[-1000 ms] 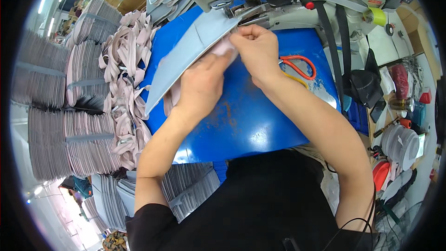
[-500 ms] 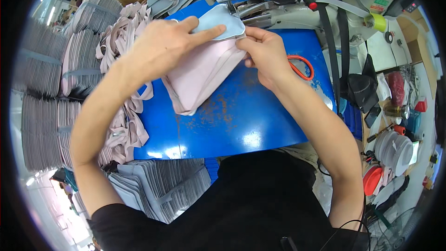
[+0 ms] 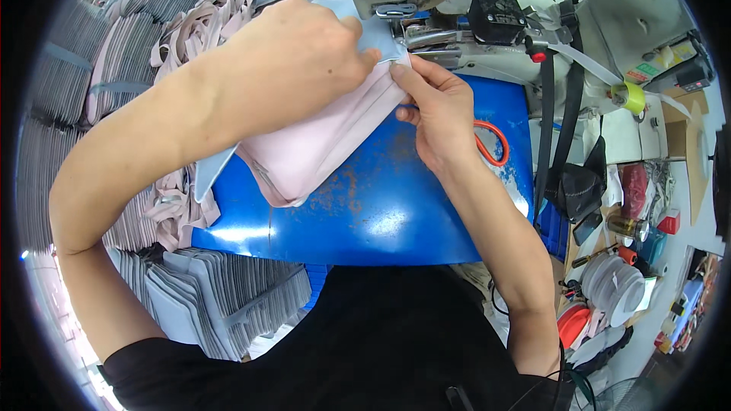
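The left hand (image 3: 293,57) lies over the upper end of a pink fabric piece (image 3: 320,144), hiding where the cloth meets the sewing machine (image 3: 487,15) and covering its own fingertips. The machine's needle area cannot be made out. The machine's top is cut off at twelve o'clock. Grey fabric stacks (image 3: 221,301) at seven o'clock run under the person's dark shirt. Small objects at four o'clock are too small to identify.

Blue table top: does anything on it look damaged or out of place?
The blue table top has a worn, rusty-brown patch near its middle, just below the pink cloth piece that the left hand and right hand hold at the sewing machine. Orange-handled scissors lie partly under the right hand. Nothing looks spilled.
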`<state>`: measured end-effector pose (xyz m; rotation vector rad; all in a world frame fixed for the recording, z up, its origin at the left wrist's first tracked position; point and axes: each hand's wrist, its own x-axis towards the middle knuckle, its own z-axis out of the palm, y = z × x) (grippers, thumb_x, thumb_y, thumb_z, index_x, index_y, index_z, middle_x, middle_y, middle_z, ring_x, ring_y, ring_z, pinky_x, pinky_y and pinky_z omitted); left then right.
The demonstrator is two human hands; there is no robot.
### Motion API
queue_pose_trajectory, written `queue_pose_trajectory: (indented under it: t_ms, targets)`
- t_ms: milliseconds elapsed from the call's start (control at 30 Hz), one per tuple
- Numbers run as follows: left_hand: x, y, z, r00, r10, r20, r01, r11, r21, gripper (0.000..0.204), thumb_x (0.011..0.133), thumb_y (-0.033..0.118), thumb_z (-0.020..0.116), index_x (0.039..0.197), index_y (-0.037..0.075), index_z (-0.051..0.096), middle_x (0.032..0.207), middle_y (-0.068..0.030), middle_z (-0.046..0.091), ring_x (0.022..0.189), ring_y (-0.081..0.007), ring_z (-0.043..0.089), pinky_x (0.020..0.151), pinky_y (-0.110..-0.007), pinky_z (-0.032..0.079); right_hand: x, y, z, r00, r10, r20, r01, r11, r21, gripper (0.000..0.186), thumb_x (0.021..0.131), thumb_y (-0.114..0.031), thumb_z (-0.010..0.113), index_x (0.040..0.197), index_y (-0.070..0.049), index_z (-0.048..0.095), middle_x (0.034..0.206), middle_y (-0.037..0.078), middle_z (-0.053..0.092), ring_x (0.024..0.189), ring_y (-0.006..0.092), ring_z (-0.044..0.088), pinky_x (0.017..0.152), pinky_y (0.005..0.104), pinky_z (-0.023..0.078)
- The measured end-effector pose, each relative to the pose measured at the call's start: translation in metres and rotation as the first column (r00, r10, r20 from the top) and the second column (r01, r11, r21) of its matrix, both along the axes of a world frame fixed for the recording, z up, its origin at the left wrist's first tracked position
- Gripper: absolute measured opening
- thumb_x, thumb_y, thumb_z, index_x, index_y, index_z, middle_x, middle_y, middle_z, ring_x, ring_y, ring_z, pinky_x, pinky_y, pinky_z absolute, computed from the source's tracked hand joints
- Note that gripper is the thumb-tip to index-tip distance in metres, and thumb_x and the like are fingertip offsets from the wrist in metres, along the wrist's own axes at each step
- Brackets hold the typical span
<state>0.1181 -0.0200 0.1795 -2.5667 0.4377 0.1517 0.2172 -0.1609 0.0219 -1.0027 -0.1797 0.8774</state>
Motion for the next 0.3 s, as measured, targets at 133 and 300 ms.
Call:
queue_pose_trajectory:
  t_ms: [133, 300]
  targets:
    - [-0.002, -0.011, -0.010, 0.998, 0.030, 0.048, -0.030, 1.000, 0.003, 0.045, 0.085, 0.013, 0.068, 0.130, 0.009, 0.071, 0.092, -0.0096, 0.066, 0.069, -0.0257, 0.072, 0.059, -0.036, 0.057, 0.000, 0.000, -0.006, 1.000, -0.017, 0.014, 0.016, 1.000, 0.023, 0.028, 0.095, -0.011, 0.076, 0.121, -0.001, 0.074, 0.092, 0.001, 0.075, 0.074, 0.0054, 0.065, 0.061, 0.0219, 0.054]
    - [-0.003, -0.029, -0.017, 0.988, 0.148, 0.050, -0.150, 0.988, 0.039, 0.052, 0.083, 0.014, 0.071, 0.135, 0.013, 0.068, 0.092, -0.0085, 0.067, 0.070, -0.0271, 0.073, 0.060, -0.034, 0.058, -0.004, 0.000, -0.005, 1.000, -0.010, 0.011, 0.009, 0.997, 0.076, 0.029, 0.096, -0.012, 0.075, 0.122, -0.001, 0.073, 0.099, 0.004, 0.077, 0.081, 0.0081, 0.071, 0.069, 0.0232, 0.061]
